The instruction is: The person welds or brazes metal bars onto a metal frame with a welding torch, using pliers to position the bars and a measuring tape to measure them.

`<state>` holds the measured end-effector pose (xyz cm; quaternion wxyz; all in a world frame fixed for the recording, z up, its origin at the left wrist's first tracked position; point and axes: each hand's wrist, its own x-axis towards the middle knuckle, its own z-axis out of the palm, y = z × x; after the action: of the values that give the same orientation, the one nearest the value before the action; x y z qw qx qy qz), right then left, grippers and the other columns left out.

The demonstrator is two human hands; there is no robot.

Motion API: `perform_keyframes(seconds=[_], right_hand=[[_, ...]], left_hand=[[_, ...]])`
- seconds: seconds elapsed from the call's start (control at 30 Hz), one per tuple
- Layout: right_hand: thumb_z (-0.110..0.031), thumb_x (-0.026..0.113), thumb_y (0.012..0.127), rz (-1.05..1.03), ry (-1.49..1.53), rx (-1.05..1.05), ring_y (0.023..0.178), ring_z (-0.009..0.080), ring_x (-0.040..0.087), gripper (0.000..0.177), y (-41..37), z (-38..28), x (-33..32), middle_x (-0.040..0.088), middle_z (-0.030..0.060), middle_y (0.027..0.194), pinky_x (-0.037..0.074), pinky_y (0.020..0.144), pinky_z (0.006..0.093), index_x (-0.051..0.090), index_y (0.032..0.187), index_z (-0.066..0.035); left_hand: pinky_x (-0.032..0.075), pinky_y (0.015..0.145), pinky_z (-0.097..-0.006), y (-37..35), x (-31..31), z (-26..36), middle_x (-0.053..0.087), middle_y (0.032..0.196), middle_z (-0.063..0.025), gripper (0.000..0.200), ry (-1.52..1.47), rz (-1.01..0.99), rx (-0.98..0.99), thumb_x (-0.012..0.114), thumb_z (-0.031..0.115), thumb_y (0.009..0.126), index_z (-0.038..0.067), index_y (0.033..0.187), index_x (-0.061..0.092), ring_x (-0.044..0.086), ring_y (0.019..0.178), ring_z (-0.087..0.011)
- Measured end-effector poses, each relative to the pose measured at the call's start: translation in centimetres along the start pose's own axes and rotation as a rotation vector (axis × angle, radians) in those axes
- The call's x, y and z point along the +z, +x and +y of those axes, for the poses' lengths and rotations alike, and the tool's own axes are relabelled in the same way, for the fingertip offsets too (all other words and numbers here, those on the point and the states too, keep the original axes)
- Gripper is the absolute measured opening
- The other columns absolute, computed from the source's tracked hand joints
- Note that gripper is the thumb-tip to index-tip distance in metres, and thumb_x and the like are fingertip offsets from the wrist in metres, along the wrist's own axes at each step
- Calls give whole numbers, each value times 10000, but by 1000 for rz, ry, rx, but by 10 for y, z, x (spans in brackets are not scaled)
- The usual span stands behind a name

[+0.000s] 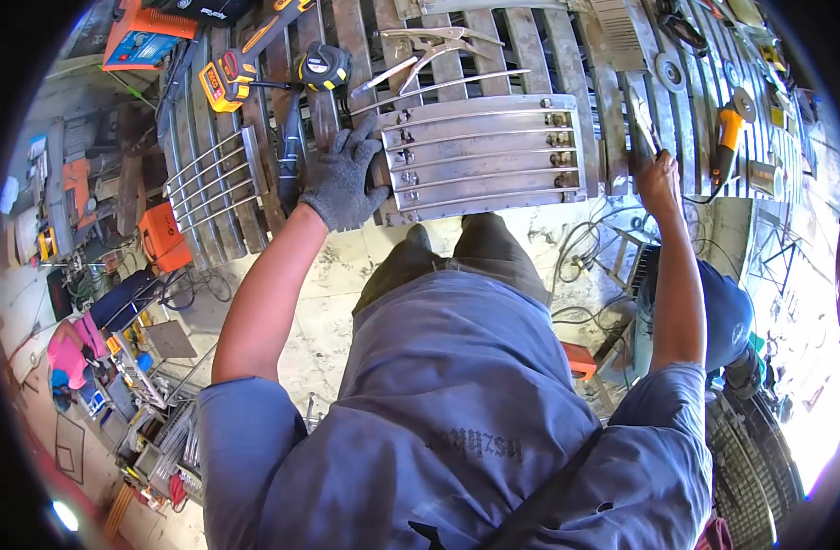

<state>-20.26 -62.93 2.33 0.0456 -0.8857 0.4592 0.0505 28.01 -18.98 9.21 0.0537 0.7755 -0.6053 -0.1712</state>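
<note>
My left hand (344,179), in a grey glove, lies with its fingers spread at the left edge of a metal panel (480,151). Several thin rods run across this panel, with dark weld marks near their ends. To the right, my bare right hand (659,183) is closed around the lower end of a long metal tool (644,124) that points away from me; its exact kind is unclear. Above the panel lie locking pliers (431,48) and a loose thin rod (466,82). Another rod grille (216,180) is left of my gloved hand.
On the slatted table (592,92) are two tape measures, one orange (226,81) and one black (325,67), and an angle grinder (732,128) at right. An orange machine (149,37) stands at the back left. Two other people (71,348) (713,312) are lower left and right.
</note>
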Motion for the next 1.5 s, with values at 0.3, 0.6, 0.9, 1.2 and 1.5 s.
perform_keyframes(seconds=[0.3, 0.6, 0.9, 1.2, 1.5], right_hand=[[-158, 588, 1150, 270, 665, -41, 1075, 515, 750, 552, -236, -269, -4, 725, 368, 1259, 607, 929, 548, 455, 1644, 49], [-29, 558, 1122, -52, 970, -47, 1065, 491, 762, 588, -314, -408, 18, 729, 348, 1328, 623, 921, 520, 472, 1704, -45], [-76, 567, 1140, 71, 943, -53, 1000, 479, 745, 599, -318, -426, 38, 725, 324, 1218, 607, 878, 516, 439, 1726, -57], [-84, 541, 1143, 57, 909, -39, 1070, 511, 745, 582, -320, -430, 31, 733, 318, 1244, 605, 937, 548, 439, 1713, -26], [-159, 581, 1150, -42, 798, 41, 1088, 577, 709, 634, -312, -435, 32, 723, 348, 1181, 595, 907, 620, 391, 1751, -218]], left_hand=[[359, 1308, -579, 6, 11, -17, 403, 1734, -243, 752, -80, 91, 100, 909, 348, 800, 23, 1392, 578, 403, 1536, -511], [319, 1321, -587, 3, 13, -22, 388, 1713, -272, 882, -72, 109, 152, 875, 456, 840, -9, 1514, 548, 379, 1547, -517], [374, 1275, -599, 6, 33, -33, 418, 1670, -282, 881, -61, 222, 216, 859, 499, 852, -32, 1489, 558, 425, 1502, -526], [382, 1268, -612, 9, 39, -36, 389, 1691, -268, 938, -56, 225, 182, 848, 508, 843, -4, 1554, 514, 417, 1502, -513], [305, 1348, -537, 2, 23, -23, 343, 1761, -268, 970, -60, 98, 104, 857, 468, 857, -53, 1594, 501, 357, 1608, -488]])
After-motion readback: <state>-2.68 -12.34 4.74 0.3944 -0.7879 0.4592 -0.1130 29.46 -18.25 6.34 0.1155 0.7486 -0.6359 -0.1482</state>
